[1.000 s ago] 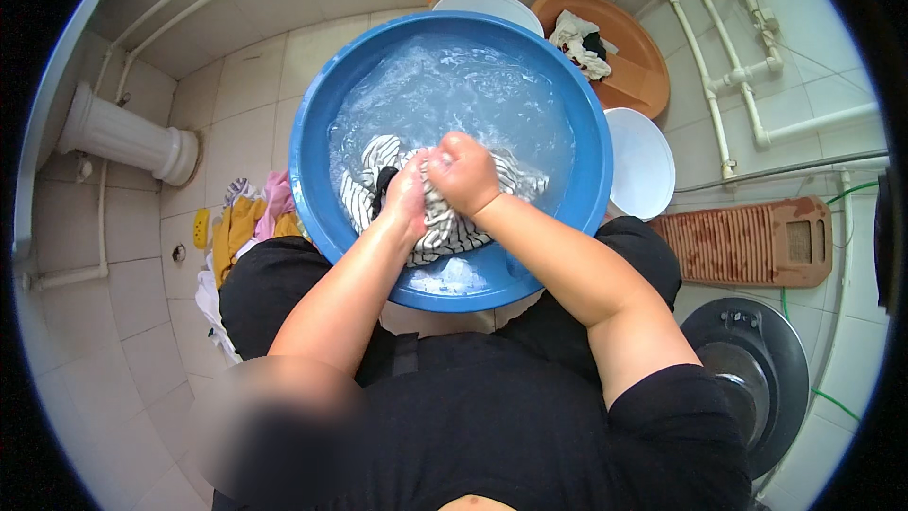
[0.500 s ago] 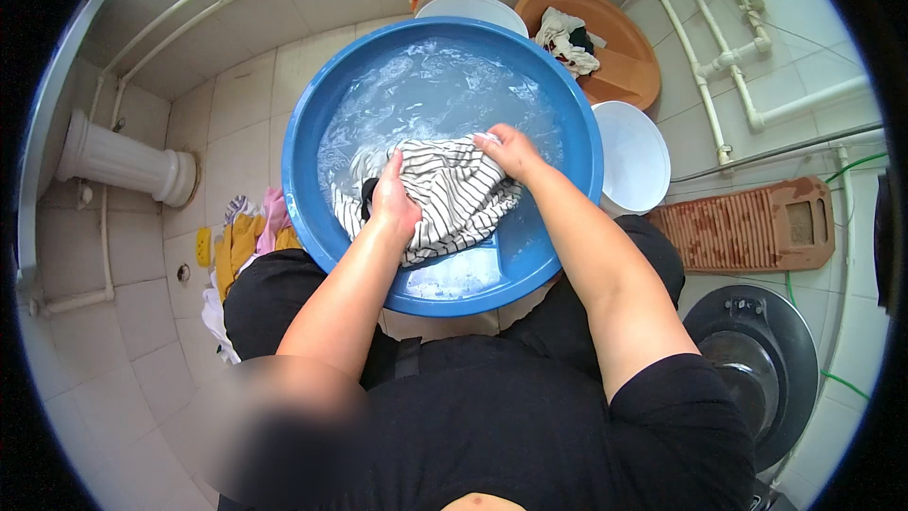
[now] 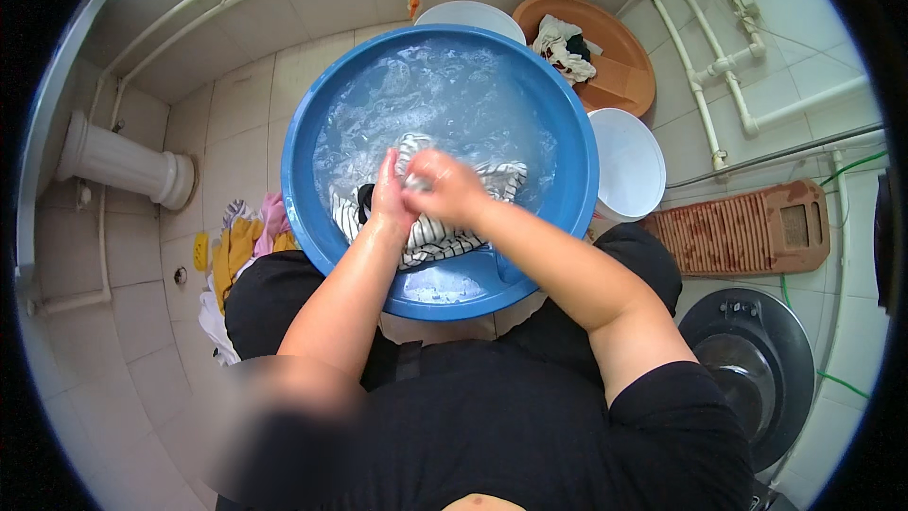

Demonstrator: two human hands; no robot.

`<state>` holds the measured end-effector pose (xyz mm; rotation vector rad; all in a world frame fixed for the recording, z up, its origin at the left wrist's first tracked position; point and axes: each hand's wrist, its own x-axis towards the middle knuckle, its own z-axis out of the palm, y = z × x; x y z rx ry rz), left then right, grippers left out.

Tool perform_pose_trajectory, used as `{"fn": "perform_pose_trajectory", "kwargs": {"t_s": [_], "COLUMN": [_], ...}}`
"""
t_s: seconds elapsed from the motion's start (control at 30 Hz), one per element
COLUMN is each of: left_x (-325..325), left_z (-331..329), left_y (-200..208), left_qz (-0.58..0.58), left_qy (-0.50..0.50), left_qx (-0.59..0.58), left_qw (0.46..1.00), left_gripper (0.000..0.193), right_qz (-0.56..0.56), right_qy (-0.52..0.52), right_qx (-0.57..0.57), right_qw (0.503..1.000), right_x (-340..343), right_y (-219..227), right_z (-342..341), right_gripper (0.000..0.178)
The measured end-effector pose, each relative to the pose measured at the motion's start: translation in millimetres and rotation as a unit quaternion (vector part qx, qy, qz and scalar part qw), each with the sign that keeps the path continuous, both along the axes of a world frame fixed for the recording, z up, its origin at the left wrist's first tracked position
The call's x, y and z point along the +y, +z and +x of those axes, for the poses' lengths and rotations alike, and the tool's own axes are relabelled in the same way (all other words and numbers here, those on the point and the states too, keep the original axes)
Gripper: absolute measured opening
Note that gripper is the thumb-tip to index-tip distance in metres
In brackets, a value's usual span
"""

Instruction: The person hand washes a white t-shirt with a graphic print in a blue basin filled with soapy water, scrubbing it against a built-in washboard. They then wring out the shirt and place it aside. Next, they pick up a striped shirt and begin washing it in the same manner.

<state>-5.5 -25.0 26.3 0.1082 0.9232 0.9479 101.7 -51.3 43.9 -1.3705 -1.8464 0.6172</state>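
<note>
A white garment with thin dark stripes [image 3: 445, 241] lies bunched and wet in a large blue basin [image 3: 296, 166] of sudsy, greyish water. My left hand [image 3: 389, 197] holds it from the left side, thumb pointing up. Pressed up close against that hand, my right hand [image 3: 443, 187] is curled around a fold of the same cloth and slightly smeared by motion. A small black patch [image 3: 365, 201] of fabric shows beside my left hand. The bunched folds between my two hands are partly hidden by my right fingers.
White buckets [image 3: 629, 166] stand at the basin's right and far side. A brown tub [image 3: 632, 66] holds white and dark clothes [image 3: 565, 49]. To the right are a brown washboard [image 3: 738, 229] and a black round-topped appliance [image 3: 752, 369]. Coloured clothes [image 3: 236, 251] lie at left.
My right hand has moved left from the garment's far right edge to meet my left hand, bringing striped cloth along. The garment's right part now lies lower and flatter in the water.
</note>
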Motion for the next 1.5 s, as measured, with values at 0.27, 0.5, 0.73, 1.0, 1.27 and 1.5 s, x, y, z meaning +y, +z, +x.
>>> {"fn": "perform_pose_trajectory", "kwargs": {"t_s": [0.27,0.5,0.73,1.0,1.27,1.5], "left_x": [0,-7,-8,-6,1,5], "left_z": [-19,2,-1,4,1,-9], "left_y": [-22,-35,-29,17,-21,-22], "left_qz": [-0.030,0.076,0.082,-0.061,0.046,0.029], "left_qy": [-0.177,-0.112,-0.093,0.075,0.018,-0.003], "left_qx": [-0.082,-0.193,-0.090,-0.058,-0.142,-0.042], "left_qw": [0.980,0.972,0.988,0.994,0.989,0.999], "left_gripper": [0.043,0.036,0.040,0.048,0.043,0.047], "right_qz": [0.209,-0.002,0.037,-0.089,-0.430,-0.069], "right_qy": [0.109,-0.151,-0.119,-0.175,-0.211,0.038], "right_qx": [0.011,-0.037,-0.014,-0.036,0.059,0.064], "right_qw": [0.972,0.988,0.992,0.980,0.876,0.995], "right_x": [-32,-3,6,38,27,5], "right_y": [23,-9,-16,-63,-90,10], "right_z": [-28,0,5,113,131,5], "right_gripper": [0.017,0.018,0.025,0.043,0.070,0.037]}}
